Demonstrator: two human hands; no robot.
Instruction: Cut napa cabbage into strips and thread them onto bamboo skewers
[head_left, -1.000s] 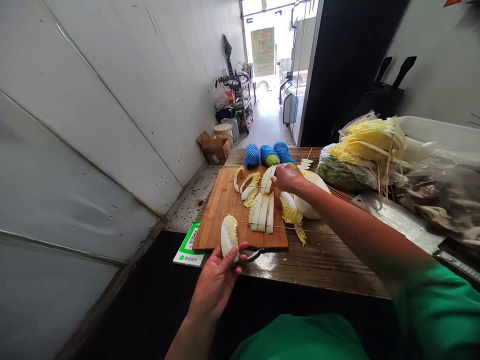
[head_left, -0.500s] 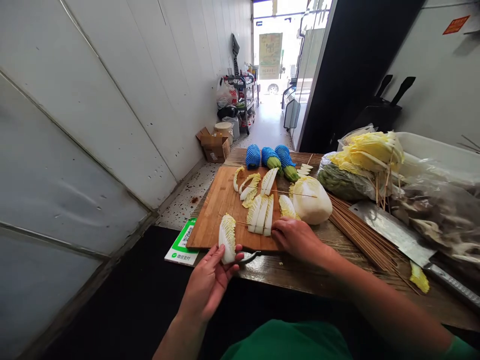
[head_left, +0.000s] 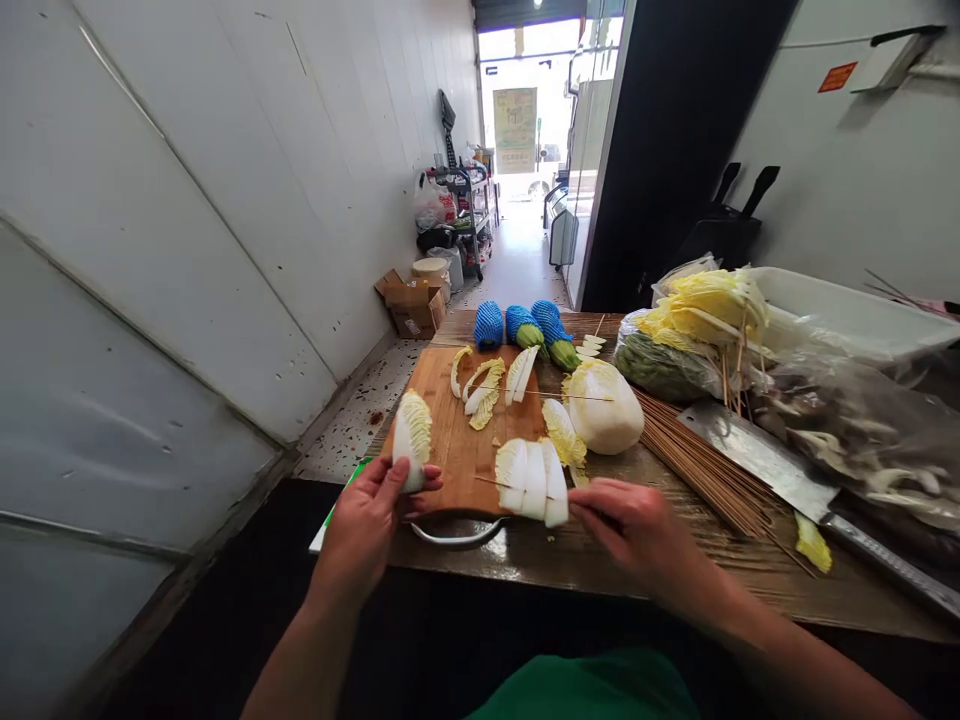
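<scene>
Gripped between thumb and fingers of the left hand (head_left: 367, 520), a cabbage wedge (head_left: 412, 438) is held upright over the near left corner of the cutting board (head_left: 450, 450), cut face toward the camera. The right hand (head_left: 637, 525) is closed at the fingertips on the near end of a skewer (head_left: 491, 482), on which three cabbage slices (head_left: 534, 480) are threaded side by side; the slices overhang the board's near edge, just above the metal handle (head_left: 454, 537) fitted to that edge. The skewer tip is seen projecting to the left of the slices. Farther back on the board, loose cabbage strips (head_left: 484, 385) are laid out, and a second skewered group (head_left: 520, 372) lies beside them. A half cabbage (head_left: 604, 405) rests at the board's right edge on the table (head_left: 675, 590), with a smaller leaf piece (head_left: 561, 432) just in front of it. Three gourds in blue foam netting (head_left: 521, 325) are set beyond the board's far end. A bundle of bare skewers (head_left: 705, 455) is spread to the right of the half cabbage, and a cleaver (head_left: 765, 460) lies across it. Bagged greens (head_left: 660, 365) and skewered yellow leaves (head_left: 716, 305) are piled behind the bundle, near a white tub (head_left: 847, 310).
</scene>
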